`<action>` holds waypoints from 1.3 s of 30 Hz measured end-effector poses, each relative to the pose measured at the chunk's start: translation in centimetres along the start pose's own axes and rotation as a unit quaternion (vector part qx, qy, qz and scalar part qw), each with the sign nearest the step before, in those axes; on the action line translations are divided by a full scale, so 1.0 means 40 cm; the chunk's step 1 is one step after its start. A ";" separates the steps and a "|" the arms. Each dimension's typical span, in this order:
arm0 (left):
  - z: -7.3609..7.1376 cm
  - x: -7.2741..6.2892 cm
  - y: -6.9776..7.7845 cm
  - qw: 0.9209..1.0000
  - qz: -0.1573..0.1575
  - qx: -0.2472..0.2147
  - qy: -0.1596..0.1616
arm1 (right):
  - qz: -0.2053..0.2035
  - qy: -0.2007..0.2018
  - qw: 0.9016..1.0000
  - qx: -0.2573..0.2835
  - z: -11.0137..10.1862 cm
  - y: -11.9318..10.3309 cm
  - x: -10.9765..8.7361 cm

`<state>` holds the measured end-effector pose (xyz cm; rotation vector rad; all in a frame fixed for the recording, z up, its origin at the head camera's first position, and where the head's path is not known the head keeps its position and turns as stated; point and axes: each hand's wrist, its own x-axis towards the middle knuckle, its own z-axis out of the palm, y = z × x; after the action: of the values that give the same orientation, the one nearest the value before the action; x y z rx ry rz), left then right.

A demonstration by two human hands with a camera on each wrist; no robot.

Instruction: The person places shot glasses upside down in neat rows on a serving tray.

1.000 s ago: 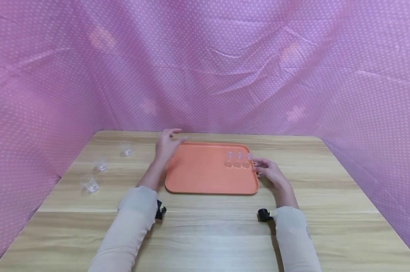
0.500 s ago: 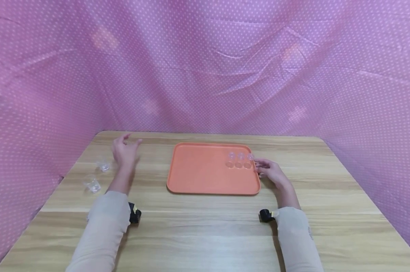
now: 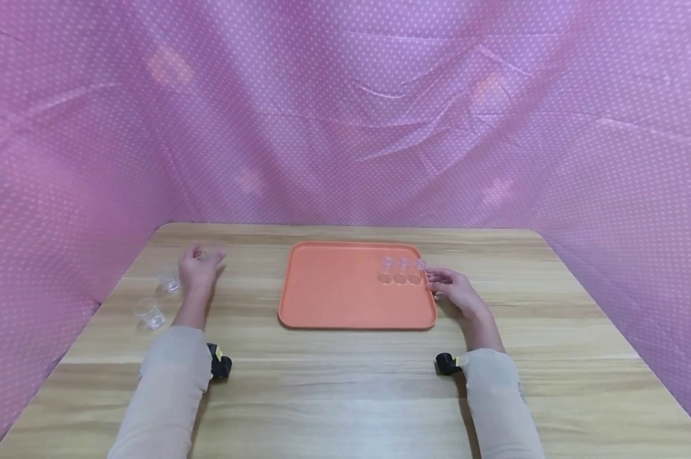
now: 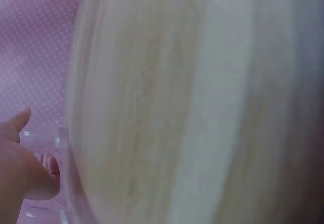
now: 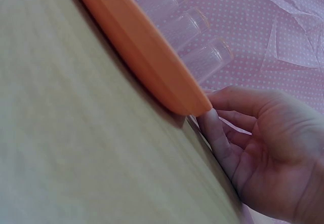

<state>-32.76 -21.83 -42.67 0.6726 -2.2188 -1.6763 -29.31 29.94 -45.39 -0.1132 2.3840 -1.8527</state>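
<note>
My left hand (image 3: 198,271) is at a small clear plastic cup (image 3: 210,253) on the far left of the table, thumb and fingers curled around it. In the left wrist view that cup (image 4: 43,138) shows beyond the fingers, partly covered. Two more clear cups, a middle one (image 3: 169,280) and a nearer one (image 3: 150,314), stand to the left of this hand. My right hand (image 3: 457,292) pinches the right edge of an orange tray (image 3: 334,299). In the right wrist view its thumb (image 5: 215,133) sits right at the tray's rim.
Three clear cups (image 3: 400,271) stand in a row on the tray's right rear part, close to my right fingers. A pink dotted cloth (image 3: 345,127) hangs behind and beside the wooden table (image 3: 334,395).
My left hand has swung left from the tray's rear left corner to the far cup and come down around it. The right hand has stayed at the tray's edge.
</note>
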 end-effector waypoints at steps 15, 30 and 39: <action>-0.008 0.033 -0.039 0.992 0.028 0.115 -0.052 | -0.001 0.002 1.000 0.003 -0.009 0.002 0.003; 0.010 0.035 -0.043 0.984 0.067 0.165 -0.009 | -0.003 -0.002 1.000 0.001 -0.010 -0.017 -0.009; 0.011 0.017 -0.034 0.989 0.043 0.141 -0.031 | -0.008 0.006 1.000 -0.012 -0.001 0.006 0.000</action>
<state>-33.26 -22.13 -44.14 0.5854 -2.5191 -1.3730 -29.30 30.04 -45.63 -0.1258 2.4207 -1.8372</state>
